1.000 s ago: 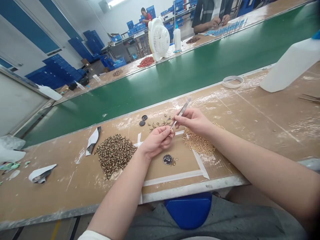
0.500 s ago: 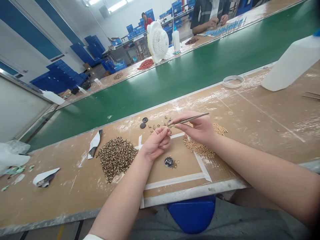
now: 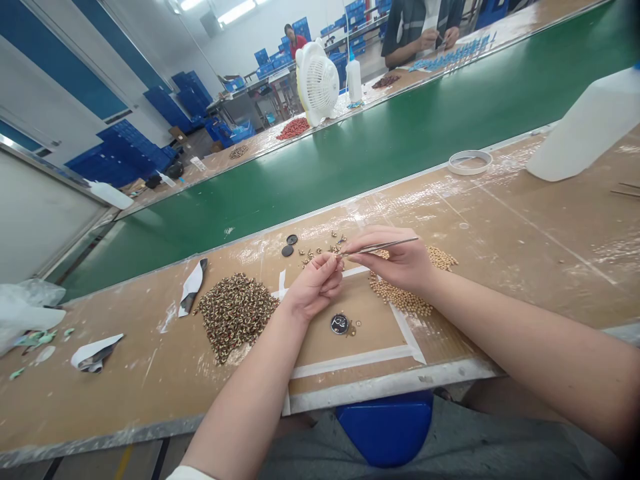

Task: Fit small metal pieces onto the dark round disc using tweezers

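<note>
My right hand (image 3: 397, 260) pinches metal tweezers (image 3: 383, 245), lying nearly level with the tip pointing left toward my left hand. My left hand (image 3: 316, 285) is curled, fingertips pinched on a tiny part I cannot make out, right at the tweezer tip. Both hands hover over the brown worktable (image 3: 525, 233). A heap of dark patterned beads (image 3: 235, 313) lies left of my left hand. A heap of tan beads (image 3: 405, 293) lies under my right wrist. Several small brass parts (image 3: 320, 251) are scattered just beyond the hands. A small round black piece (image 3: 339, 324) lies near my left wrist.
Two black discs (image 3: 289, 244) lie by the green conveyor belt (image 3: 350, 153). A tape roll (image 3: 469, 161) and a white bottle (image 3: 585, 127) sit at right. Paper scraps (image 3: 193, 285) lie left. A white fan (image 3: 317, 81) and another person's hands (image 3: 425, 40) are across the belt.
My right hand swung the tweezers from pointing up and away to lying nearly level, tip at my left fingertips. The left hand stayed pinched in place.
</note>
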The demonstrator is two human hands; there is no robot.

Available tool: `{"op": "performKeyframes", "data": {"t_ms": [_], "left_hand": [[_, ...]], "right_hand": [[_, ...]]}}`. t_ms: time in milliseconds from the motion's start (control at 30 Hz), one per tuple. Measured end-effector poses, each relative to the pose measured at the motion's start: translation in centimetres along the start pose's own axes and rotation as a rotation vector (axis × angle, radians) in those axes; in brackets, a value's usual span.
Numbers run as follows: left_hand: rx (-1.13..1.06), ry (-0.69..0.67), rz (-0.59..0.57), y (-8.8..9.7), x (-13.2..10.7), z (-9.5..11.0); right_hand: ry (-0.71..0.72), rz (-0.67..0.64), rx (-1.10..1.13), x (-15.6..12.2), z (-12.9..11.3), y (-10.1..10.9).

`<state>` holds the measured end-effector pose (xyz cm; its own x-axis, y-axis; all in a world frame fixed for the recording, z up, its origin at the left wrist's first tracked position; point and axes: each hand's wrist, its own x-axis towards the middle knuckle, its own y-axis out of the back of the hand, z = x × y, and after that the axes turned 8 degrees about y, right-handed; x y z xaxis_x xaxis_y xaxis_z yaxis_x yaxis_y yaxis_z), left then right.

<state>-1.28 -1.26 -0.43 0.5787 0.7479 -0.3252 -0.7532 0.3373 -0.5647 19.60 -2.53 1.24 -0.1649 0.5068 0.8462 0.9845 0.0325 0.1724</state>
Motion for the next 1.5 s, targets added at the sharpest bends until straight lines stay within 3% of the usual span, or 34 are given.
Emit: {"op": "performKeyframes", "data": {"t_ms": [167,433,900,1167,1300,1433,1500], "left_hand": [[0.012,-0.001,0.004,0.2,0.2,-0.1],[0.003,-0.011,0.012,0.2,0.3,-0.2],[0.027,0.01,-0.004,0.5,0.3,-0.1],[0.124,0.014,0.06,0.3,0.3,0.3],[0.301,-0.171,0.214,1.0,0.1,2.0],[0.618,-0.488,0.612,1.8,-2.5,5.3],[0.793,-0.565,0.788,2.2,-4.8,7.0]], "right_hand": [[-0.083,-0.022,0.0,-0.1,-0.1,0.1],[-0.034,-0.022,0.019,-0.1,0.0,0.0],[-0.094,-0.023,0.016,0.2,-0.2,0.0],[-0.374,0.076,0.039,0.1,-0.3,-0.1],[-0.514,0.108,0.184,0.2,0.2,-0.2],[-0.652,-0.025,0.361,-0.2,1.2,-0.5],[-0.701,-0.133,0.393,-0.5,1.7,-0.7]]}}
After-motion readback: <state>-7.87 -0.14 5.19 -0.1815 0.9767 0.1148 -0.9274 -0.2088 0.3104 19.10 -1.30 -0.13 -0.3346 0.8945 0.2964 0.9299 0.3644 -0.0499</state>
